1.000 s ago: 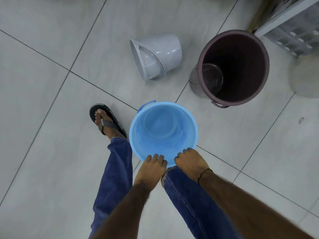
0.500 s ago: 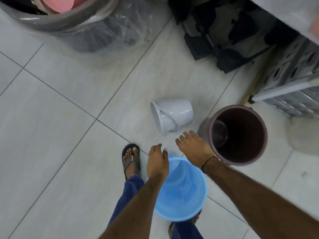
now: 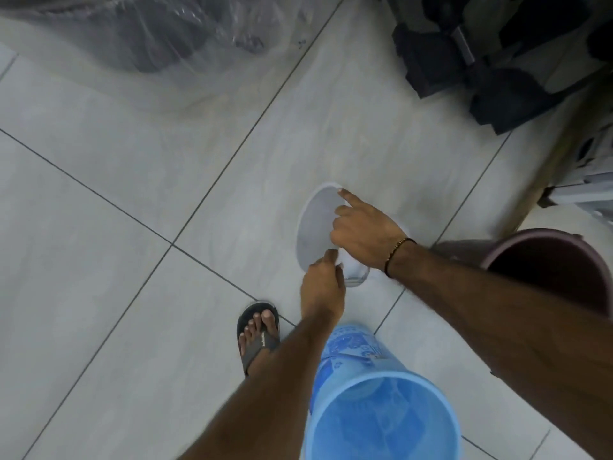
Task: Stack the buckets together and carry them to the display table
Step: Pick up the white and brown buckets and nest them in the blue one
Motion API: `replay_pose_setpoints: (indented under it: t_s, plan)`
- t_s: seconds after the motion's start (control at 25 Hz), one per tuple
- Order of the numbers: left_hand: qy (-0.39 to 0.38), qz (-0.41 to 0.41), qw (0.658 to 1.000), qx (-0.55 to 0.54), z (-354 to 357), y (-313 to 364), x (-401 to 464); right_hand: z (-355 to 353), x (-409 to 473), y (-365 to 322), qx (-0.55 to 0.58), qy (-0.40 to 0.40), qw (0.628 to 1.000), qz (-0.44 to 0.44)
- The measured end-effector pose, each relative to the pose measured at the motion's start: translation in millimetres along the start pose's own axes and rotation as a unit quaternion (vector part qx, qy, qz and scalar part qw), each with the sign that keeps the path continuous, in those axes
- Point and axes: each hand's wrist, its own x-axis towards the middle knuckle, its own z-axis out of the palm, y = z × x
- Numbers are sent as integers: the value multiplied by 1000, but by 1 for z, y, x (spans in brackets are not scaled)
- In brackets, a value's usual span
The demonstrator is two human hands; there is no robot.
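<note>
Both hands are on the white bucket (image 3: 315, 227) lying on the floor (image 3: 132, 194): left hand (image 3: 321, 287) pinching its lower rim, right hand (image 3: 361, 234) apparently curled over the top edge. The blue bucket (image 3: 374, 403) leans nearby, the maroon bucket (image 3: 550, 263) at right.

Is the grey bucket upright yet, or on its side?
On its side. The grey bucket shows its round mouth sideways on the floor, with both hands at its rim.
</note>
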Motion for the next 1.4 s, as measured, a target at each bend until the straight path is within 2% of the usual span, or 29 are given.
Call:
replay_pose_setpoints:
  t_s: [0.08,0.2,0.28,0.4,0.52,0.6,0.8,0.96,1.12,1.24,1.4]
  plan:
    - [10,97,988,123,-30,1,-2,-4,-14,6,50,9,999,13]
    - [-30,235,930,280,-55,-8,-6,11,-31,-10,119,26,992,19]
    - [-69,260,898,349,-54,-18,-6,29,-33,-32,151,19,988,31]
    - [-93,306,865,386,-39,-42,-7,61,-31,-63,166,1,985,45]
    - [-104,313,850,411,-28,-63,-22,84,-42,-86,173,2,983,54]
    - [-110,290,836,453,-30,-74,-29,91,-47,-90,156,24,985,72]
    - [-147,238,793,542,-39,-84,-36,97,-49,-85,136,-6,989,51]
    - [-140,271,770,561,-50,-60,-49,83,-68,-78,183,-17,981,62]
    - [-100,323,763,551,-85,-3,-101,30,-147,-72,205,-2,974,98]
    - [-81,319,767,551,-115,55,-185,-37,-241,-84,219,15,966,134]
    - [-50,272,817,507,-132,104,-321,-95,-353,-122,218,49,965,140]
